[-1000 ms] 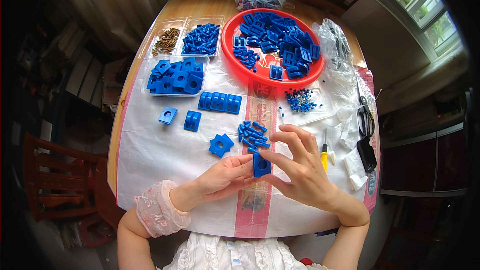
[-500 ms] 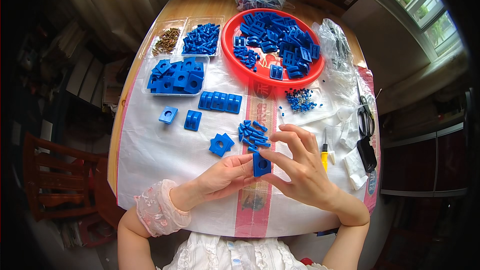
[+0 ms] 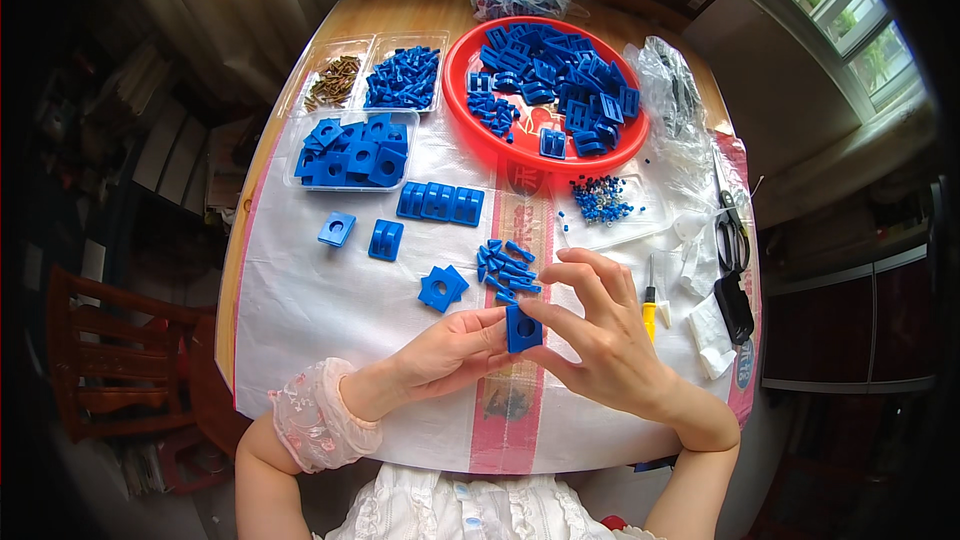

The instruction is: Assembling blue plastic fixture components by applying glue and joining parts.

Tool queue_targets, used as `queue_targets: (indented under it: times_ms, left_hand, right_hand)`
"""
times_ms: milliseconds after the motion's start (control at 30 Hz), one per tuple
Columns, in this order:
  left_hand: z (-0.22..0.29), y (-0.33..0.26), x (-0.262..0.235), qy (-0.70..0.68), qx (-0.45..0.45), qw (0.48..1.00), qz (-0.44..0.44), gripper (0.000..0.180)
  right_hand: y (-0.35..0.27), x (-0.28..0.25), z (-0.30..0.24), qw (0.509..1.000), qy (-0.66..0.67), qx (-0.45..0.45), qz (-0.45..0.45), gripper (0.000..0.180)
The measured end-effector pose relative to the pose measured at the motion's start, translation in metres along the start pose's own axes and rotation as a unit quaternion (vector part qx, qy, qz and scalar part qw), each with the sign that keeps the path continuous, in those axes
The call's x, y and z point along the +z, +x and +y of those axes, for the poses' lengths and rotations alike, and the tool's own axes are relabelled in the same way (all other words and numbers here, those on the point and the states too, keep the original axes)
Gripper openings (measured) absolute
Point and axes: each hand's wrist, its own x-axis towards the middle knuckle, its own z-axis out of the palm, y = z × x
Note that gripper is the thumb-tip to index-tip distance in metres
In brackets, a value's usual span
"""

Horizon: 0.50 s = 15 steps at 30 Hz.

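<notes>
A square blue plastic piece with a round hole (image 3: 526, 329) is held between my two hands above the cloth. My left hand (image 3: 458, 348) pinches its left edge with thumb and fingers. From the right, my right hand (image 3: 600, 335) grips it at top and bottom between index finger and thumb, its other fingers raised. Just beyond lies a small pile of blue pegs (image 3: 507, 268). Left of the pegs, two or more overlapping square blue pieces (image 3: 442, 289) rest on the cloth. A ridged blue block (image 3: 386, 240) and a single holed square (image 3: 337, 229) lie farther left.
A red basin (image 3: 460, 130) holds many blue parts. Clear trays hold holed squares (image 3: 362, 156), blue pegs (image 3: 402, 78) and brass-coloured screws (image 3: 334, 82). Joined blue blocks (image 3: 440, 204) lie nearer. To the right are tiny blue beads (image 3: 604, 202), a yellow-handled screwdriver (image 3: 649, 318) and black scissors (image 3: 735, 240).
</notes>
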Motion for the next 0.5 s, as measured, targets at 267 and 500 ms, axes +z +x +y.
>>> queue_targets:
  times_ms: [267, 500]
  left_hand:
    - [0.0010, -0.0006, 0.0025, 0.020, 0.001, 1.000, -0.002, 0.039]
    - [0.0006, -0.0007, 0.0026, 0.019, 0.002, 1.000, -0.001, 0.040]
  right_hand:
    - [0.0002, -0.0003, -0.0002, 1.000, -0.003, -0.001, -0.001, 0.045]
    - [0.0000, -0.0007, -0.0007, 1.000, -0.002, 0.000, 0.002, 0.044]
